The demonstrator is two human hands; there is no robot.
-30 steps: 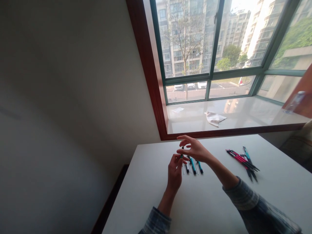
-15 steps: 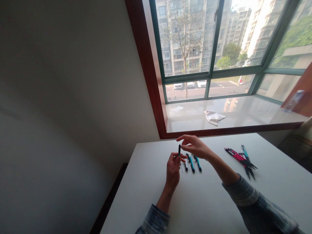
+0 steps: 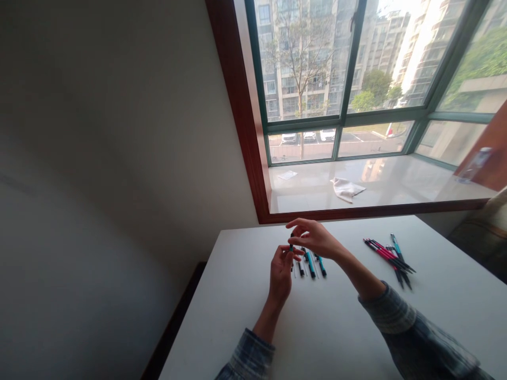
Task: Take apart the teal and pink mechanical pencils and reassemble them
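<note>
Near the table's far side, my left hand (image 3: 282,269) is closed round a black and teal pen piece (image 3: 291,247), held upright. My right hand (image 3: 312,236) reaches in from the right, its thumb and fingertips closed on the dark upper end of the same piece. Fingers cover most of it, so its full shape is hidden. Beside and behind my left hand, teal and black pen parts (image 3: 310,264) lie in a row on the white table (image 3: 317,327), with thin pale refills between them.
Several pink, black and teal pens (image 3: 390,255) lie in a loose pile to the right. Beyond the table is a window sill (image 3: 309,198) with a crumpled white cloth (image 3: 347,189) and a clear bottle (image 3: 475,164). A grey wall (image 3: 119,158) stands on the left.
My right thumb and fingers have come onto the top of the pen piece, which stood bare of them before. My left hand keeps its hold in about the same place.
</note>
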